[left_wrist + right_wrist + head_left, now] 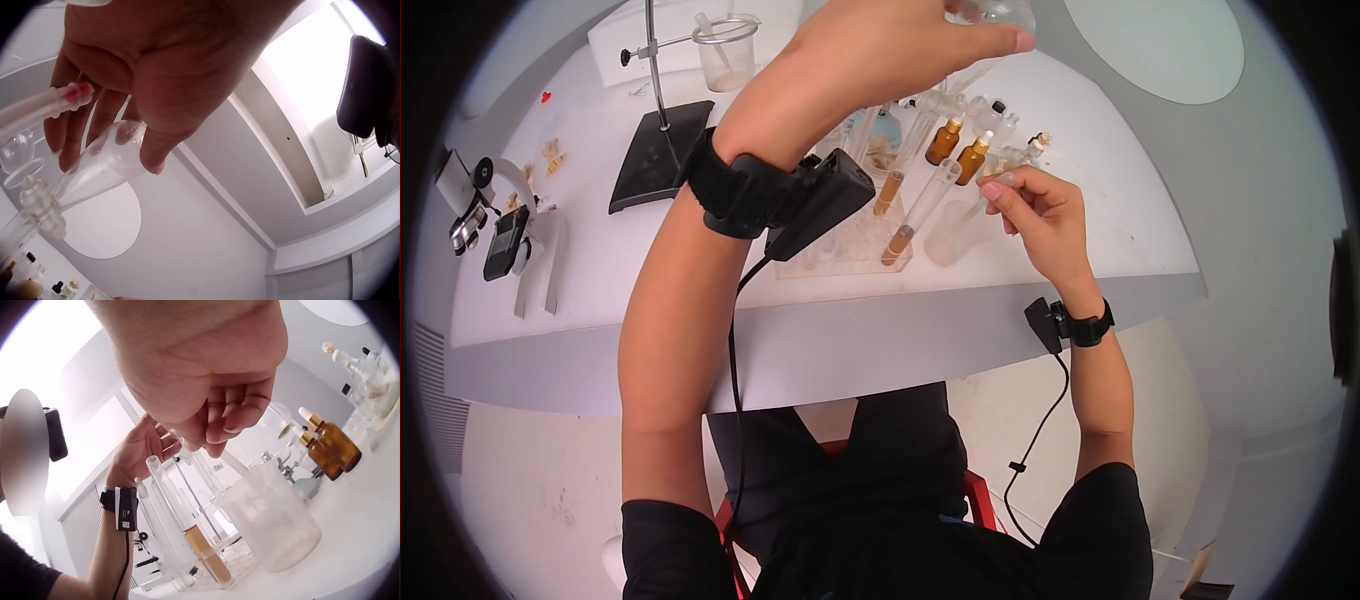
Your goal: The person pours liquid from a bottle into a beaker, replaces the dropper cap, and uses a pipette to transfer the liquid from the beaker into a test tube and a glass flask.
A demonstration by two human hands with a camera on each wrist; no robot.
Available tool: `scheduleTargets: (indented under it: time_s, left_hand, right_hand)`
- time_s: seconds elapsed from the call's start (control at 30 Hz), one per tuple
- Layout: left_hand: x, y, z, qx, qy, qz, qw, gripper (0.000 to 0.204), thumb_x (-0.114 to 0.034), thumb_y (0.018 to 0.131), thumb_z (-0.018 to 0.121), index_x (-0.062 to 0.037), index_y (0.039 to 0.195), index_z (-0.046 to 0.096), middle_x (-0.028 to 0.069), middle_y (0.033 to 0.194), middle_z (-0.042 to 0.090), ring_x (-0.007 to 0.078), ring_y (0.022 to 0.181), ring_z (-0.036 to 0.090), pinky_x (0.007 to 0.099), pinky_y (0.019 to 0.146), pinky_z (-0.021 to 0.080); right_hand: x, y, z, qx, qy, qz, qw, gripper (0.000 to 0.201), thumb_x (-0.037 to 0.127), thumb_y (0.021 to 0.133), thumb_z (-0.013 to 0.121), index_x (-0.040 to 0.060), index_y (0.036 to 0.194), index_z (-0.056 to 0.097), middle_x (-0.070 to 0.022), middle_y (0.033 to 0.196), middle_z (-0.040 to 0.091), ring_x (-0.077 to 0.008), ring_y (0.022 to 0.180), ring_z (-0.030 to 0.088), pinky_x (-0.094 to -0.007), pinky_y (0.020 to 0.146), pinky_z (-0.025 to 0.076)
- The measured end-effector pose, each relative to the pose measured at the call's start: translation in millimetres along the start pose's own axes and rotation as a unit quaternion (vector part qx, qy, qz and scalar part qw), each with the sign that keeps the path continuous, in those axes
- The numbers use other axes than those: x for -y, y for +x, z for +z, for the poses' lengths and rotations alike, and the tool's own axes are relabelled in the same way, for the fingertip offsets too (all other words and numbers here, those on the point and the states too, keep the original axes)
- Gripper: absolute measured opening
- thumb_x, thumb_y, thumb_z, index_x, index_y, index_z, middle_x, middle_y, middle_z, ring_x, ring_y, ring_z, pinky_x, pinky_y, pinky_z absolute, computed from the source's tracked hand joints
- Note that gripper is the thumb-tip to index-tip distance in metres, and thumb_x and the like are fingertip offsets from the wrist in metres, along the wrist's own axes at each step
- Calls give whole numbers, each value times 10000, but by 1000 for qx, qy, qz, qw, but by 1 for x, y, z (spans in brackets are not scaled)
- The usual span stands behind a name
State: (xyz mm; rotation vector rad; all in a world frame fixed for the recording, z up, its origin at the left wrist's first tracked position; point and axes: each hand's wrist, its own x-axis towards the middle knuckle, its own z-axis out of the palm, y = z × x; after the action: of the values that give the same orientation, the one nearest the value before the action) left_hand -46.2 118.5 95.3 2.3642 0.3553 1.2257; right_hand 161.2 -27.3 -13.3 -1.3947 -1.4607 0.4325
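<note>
At the top of the head view, my left hand (870, 50) is raised over the table. Its thumb and fingers are round a clear glass vessel (103, 159), which narrows toward a ridged joint. A pale tube with a red end (78, 94) overlaps the fingers. My right hand (1045, 215) pinches a thin clear rod (239, 465) between thumb and fingertips. The rod slants down into a cloudy beaker (275, 525). Beside the beaker, a test tube (920, 210) with brown liquid at its bottom leans in a clear rack (840, 262).
Two amber dropper bottles (971, 160) stand behind the beaker, amid other glassware. Left of the rack is a black-based ring stand (662, 150) bearing a glass beaker (725, 70). A microscope (525, 215) occupies the far left. The table's front edge (820, 335) is near my body.
</note>
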Motion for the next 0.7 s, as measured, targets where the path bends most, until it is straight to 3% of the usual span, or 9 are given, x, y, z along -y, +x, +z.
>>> scheduleTargets:
  time_s: [0.7]
  left_hand:
    - [-3,1,-2,22,12,-30,999,616,-382,927,684,91,1308,581,298,1203,654,372,1112,658,417,913,537]
  right_hand:
    - [2,-4,4,16,-13,-12,1000,154,163,913,757,19,962,729,48,728,632,-5,599,480,-180,545,383]
